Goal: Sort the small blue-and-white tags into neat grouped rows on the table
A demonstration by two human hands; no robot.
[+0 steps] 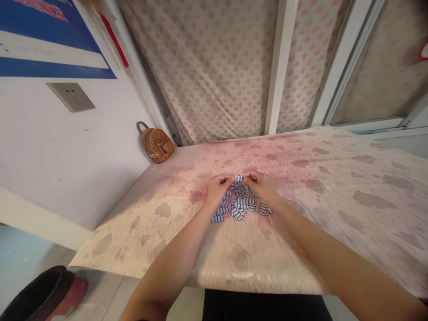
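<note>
Small flat pieces striped blue and white (238, 214) lie in a loose, overlapping pile on the patterned tablecloth (240, 258). Just beyond the pile, one such striped piece (238, 178) is held up between my two hands. My left hand (218, 187) pinches its left end with thumb and fingers. At its right end, my right hand (262, 185) grips it in the same way. What exactly the pieces are is too small to make out. My forearms reach in from both sides of the pile, and the right one borders its right edge.
A small brown backpack-shaped bag (158, 145) stands at the table's far left corner against the wall. Behind the table hangs a polka-dot curtain (214, 67) beside white frame posts (281, 67). A dark-rimmed bin (47, 294) is on the floor at lower left.
</note>
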